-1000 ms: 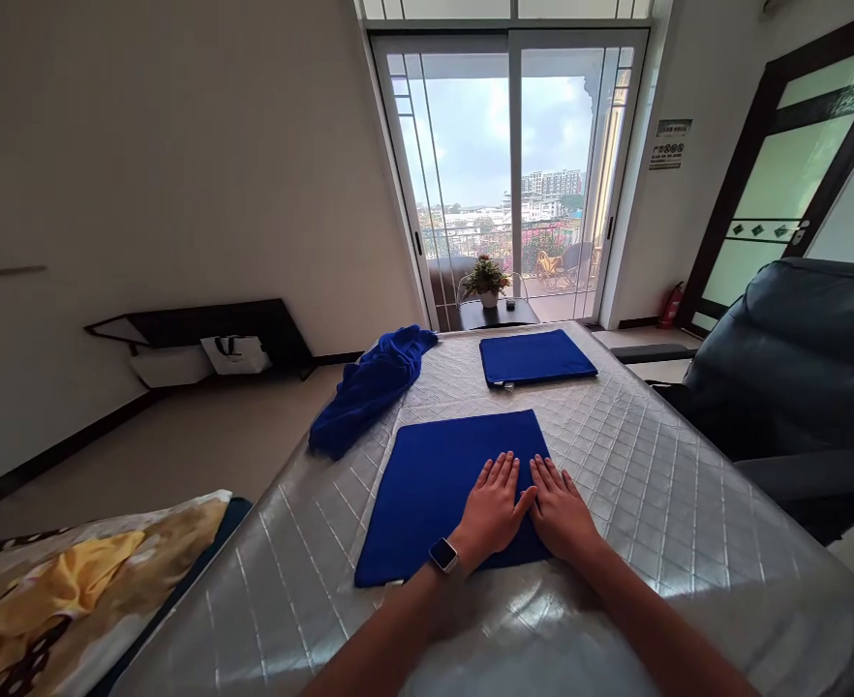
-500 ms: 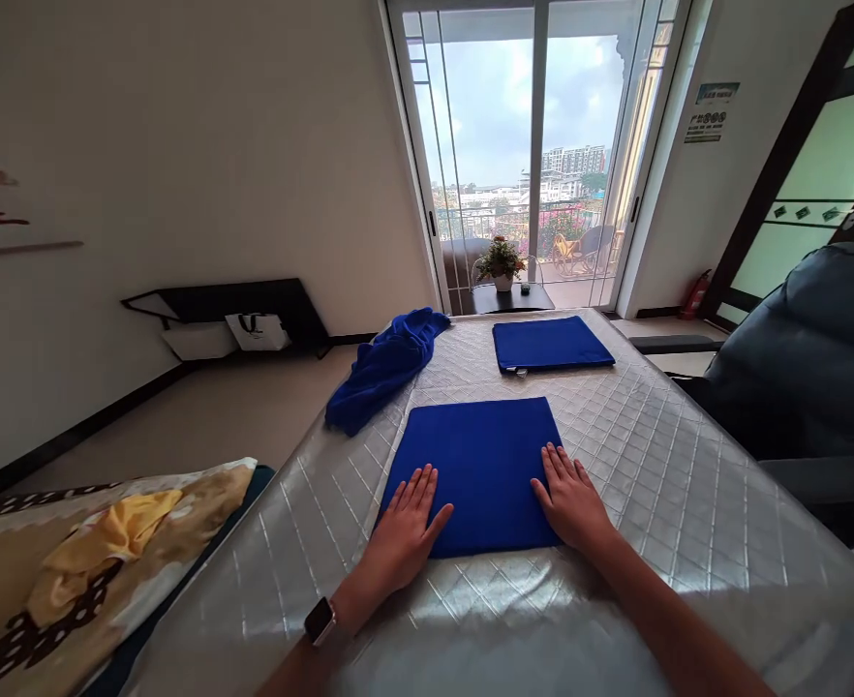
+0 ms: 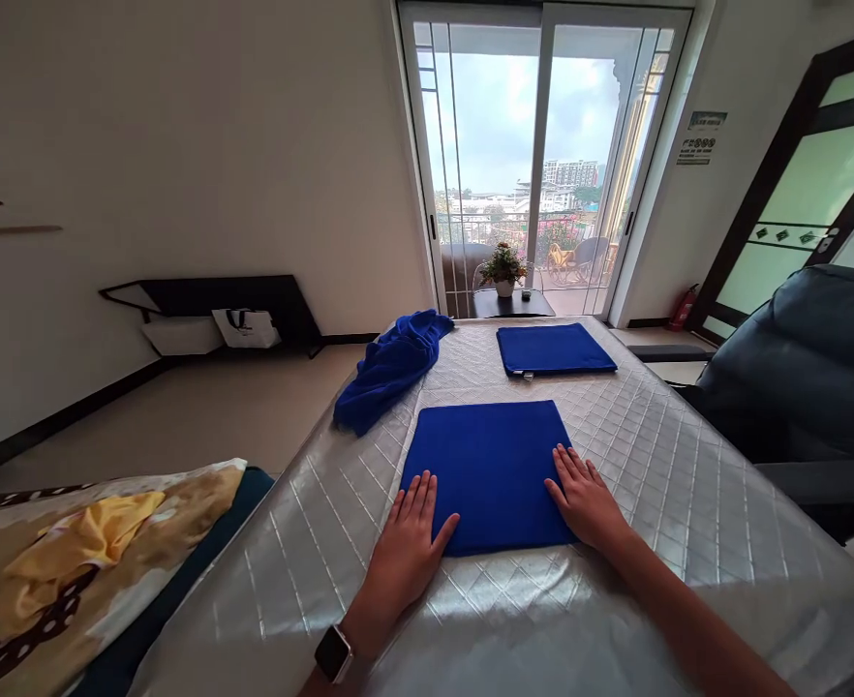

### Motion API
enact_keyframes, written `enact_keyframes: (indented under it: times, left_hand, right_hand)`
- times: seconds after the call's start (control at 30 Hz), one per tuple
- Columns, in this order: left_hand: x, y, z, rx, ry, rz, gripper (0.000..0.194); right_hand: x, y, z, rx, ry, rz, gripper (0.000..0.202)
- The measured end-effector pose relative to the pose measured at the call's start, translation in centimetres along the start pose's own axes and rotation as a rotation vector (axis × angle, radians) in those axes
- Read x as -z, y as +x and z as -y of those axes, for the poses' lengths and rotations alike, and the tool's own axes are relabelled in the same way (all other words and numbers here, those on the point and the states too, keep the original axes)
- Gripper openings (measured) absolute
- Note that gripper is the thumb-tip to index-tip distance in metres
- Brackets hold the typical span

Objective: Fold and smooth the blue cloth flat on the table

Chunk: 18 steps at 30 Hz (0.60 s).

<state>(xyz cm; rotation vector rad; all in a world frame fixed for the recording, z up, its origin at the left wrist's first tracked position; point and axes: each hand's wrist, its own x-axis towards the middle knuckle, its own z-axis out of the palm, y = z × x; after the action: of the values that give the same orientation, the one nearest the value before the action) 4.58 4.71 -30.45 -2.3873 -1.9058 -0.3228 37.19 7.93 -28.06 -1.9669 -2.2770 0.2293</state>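
Note:
A flat blue folded cloth [image 3: 496, 474] lies in front of me on a silvery quilted mattress [image 3: 311, 542]. My left hand [image 3: 411, 530] rests open on its near left corner, fingers stretched out and thumb pointing inward. On its right edge lies my right hand [image 3: 585, 499], open and flat, fingers pointing away from me. Beyond it, a second folded blue cloth [image 3: 556, 348] sits with a small white tag at its near edge. To the left of that, a crumpled blue cloth [image 3: 396, 373] is bunched along the mattress edge.
Left and below is a patterned bedding surface with a crumpled yellow cloth [image 3: 78, 552]. A dark padded chair [image 3: 805, 358] stands at the right. Past the far end, a small table holds a potted plant [image 3: 503, 268] before sliding glass doors. White bags [image 3: 245, 329] stand by the left wall.
The view has tilted up slightly and shifted, so the scene appears a little displaced. Both hands stay flat on the folded cloth, with no clear movement over it.

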Motion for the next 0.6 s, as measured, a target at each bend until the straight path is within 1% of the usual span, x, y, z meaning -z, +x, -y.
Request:
enact_keyframes:
  times: [0.13,0.3,0.43,0.6]
  left_hand:
    - [-0.2,-0.1,0.1,-0.009,-0.012,-0.009,0.078]
    - [-0.2,-0.1,0.2,-0.024,-0.023,-0.025,0.078]
    - [-0.2,-0.2,0.3,-0.042,-0.024,-0.027,0.078]
    - [0.3,-0.1,0.4,-0.033,-0.023,-0.004,0.079]
  right_hand:
    - [0.3,-2.0,0.5,0.024,-0.019,-0.016,0.066]
    - [-0.4,-4.3,1.2,-0.015,0.014,-0.013,0.069]
    - [-0.8,-4.6,1.4,-0.029,0.04,-0.03,0.069]
    - [-0.6,-4.6,1.4,-0.04,0.071,-0.023,0.07]
